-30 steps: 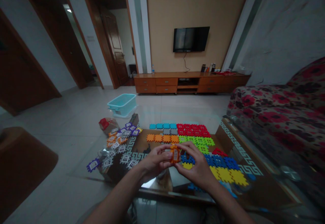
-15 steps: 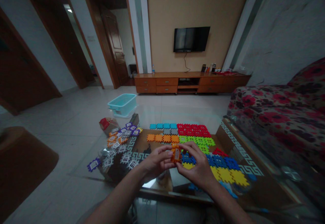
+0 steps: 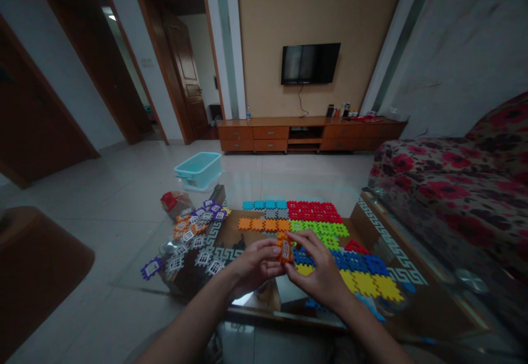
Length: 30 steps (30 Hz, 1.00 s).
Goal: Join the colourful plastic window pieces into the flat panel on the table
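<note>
Above the glass table, my left hand (image 3: 259,259) and my right hand (image 3: 319,268) both grip one orange building tile (image 3: 285,248) with a white window set in it. The tile is tilted, my left fingers on its left side and my right thumb and fingers along its right edge. Beyond it lies a row of orange tiles (image 3: 264,225), joined to green tiles (image 3: 322,227). Blue tiles (image 3: 358,262) and yellow tiles (image 3: 371,285) are partly hidden behind my right hand. To the left, loose white window pieces (image 3: 203,258) and a purple tile (image 3: 152,267) are scattered.
Red tiles (image 3: 311,211) and light blue tiles (image 3: 264,205) lie at the table's far side. A turquoise bin (image 3: 200,171) stands beyond the table's far left. A flowered sofa (image 3: 449,171) is at right, a brown stool (image 3: 41,259) at left.
Both hands keep hold of the orange tile in almost the same place. The whole view has shifted very slightly; the laid-out tiles have not moved.
</note>
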{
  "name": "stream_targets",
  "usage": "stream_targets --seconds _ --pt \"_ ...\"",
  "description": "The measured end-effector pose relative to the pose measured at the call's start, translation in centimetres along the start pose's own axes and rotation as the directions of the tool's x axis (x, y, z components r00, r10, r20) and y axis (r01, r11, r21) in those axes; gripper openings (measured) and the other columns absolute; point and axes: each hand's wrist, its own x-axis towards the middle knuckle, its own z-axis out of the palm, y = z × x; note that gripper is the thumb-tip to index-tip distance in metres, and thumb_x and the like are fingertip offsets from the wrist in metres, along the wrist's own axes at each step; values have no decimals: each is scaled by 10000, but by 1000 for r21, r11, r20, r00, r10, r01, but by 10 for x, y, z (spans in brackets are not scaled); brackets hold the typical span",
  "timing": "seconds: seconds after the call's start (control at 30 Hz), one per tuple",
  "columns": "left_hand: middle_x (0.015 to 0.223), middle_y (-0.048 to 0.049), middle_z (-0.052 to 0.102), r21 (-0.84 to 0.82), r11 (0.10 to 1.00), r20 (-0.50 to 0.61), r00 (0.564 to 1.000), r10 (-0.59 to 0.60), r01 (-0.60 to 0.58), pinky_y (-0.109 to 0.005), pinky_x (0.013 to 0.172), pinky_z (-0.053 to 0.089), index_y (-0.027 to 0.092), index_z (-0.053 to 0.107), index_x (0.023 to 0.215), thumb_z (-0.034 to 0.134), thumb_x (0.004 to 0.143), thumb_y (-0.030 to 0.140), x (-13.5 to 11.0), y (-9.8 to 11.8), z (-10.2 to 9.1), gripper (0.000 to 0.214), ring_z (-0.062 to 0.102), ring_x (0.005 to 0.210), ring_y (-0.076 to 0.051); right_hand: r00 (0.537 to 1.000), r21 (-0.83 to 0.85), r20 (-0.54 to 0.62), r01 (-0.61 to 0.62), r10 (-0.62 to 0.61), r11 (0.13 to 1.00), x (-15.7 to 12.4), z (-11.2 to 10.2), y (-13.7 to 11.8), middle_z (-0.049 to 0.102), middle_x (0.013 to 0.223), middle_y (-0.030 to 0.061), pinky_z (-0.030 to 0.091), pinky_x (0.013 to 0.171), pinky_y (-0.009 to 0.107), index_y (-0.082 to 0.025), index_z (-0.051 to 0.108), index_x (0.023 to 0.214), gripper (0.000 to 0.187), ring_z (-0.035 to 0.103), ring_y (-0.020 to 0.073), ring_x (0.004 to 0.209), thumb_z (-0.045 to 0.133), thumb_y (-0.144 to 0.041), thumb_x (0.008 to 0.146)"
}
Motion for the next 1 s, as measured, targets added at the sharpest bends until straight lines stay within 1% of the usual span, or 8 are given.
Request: stream_targets --seconds 0.1,0.23,0.4,0.57,0.73,1.0 --pt "972 -107 709 -1 1000 15 1000 3 -3 -296 830 521 111 639 1082 823 710 238 0 0 -2 434 705 850 -189 1000 -16 19 -16 16 1000 -1 -1 -1 541 1201 84 521 919 453 -281 494 1347 601 561 251 1088 657 -183 777" --pt "981 -118 709 -11 1000 33 999 4 -3 -290 832 516 104 620 1101 785 750 246 -1 1 -1 413 703 871 -191 998 -40 23 -56 57 998 -2 -1 -2 534 1219 92 532 879 441 -262 483 1342 602 568 254 1063 659 -204 768" --pt "976 -114 709 -21 1000 55 998 8 -6 -295 857 511 100 607 1102 790 740 253 0 1 -3 433 697 870 -179 998 -39 11 -62 62 997 -1 1 0 551 1192 85 534 833 415 -249 510 1284 547 579 246 1020 650 -205 757" --pt "1013 -111 698 -11 1000 60 998 4 -3 -302 889 506 98 599 1111 788 743 240 1 1 -4 438 689 889 -168 999 -22 -12 -46 46 999 1 0 -1 570 1130 70 523 835 403 -243 544 1210 466 581 230 984 628 -174 757" --pt "986 -106 698 -8 1000 40 999 0 1 -306 879 504 101 587 1107 805 718 244 0 0 -2 469 690 879 -174 999 -19 -21 -33 33 999 1 -1 -2 566 1131 70 524 828 397 -243 545 1209 480 583 228 972 629 -164 743" --pt "983 -103 696 16 1000 40 999 -4 4 -315 881 495 103 592 1102 808 710 255 -1 2 0 472 689 877 -180 1000 -13 -15 -15 15 1000 2 0 0 582 1108 67 521 855 387 -237 557 1193 480 576 229 1004 637 -154 727"
